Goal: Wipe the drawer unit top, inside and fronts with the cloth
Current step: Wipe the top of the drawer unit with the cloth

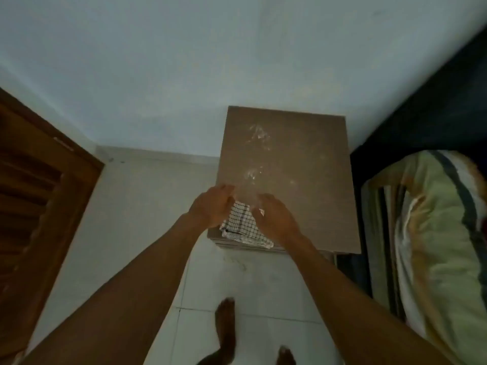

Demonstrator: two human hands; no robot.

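Left hand (210, 206): palm down at the near left corner of the drawer unit (303, 164) top, fingers curled over the left edge of the cloth (243, 227); whether they grip it or only press on it cannot be told. Right hand (274, 219): palm down just beside the left one, fingers bent on the right side of the same cloth, grip likewise unclear through motion blur. Cloth: white with a dark check grid, folded or bunched, lying on the surface at its near left corner, between and partly beneath both hands, its lower fold reaching the near edge. Drawer unit: brown, square top seen from above, with pale smears or dust patches running from the hands toward the far edge; thin edges of drawer fronts visible just below the near edge. Wall (184, 75): pale blue-grey, behind the unit. Floor (147, 206): white tiles, to the left of and in front of the unit. Wooden door (39, 193): dark brown, panelled, at far left. Bed (434, 233): dark frame just beside the unit's right side, carrying pale green bedding with a dark stripe. Two bare feet (225, 327) on the tiles at the bottom.
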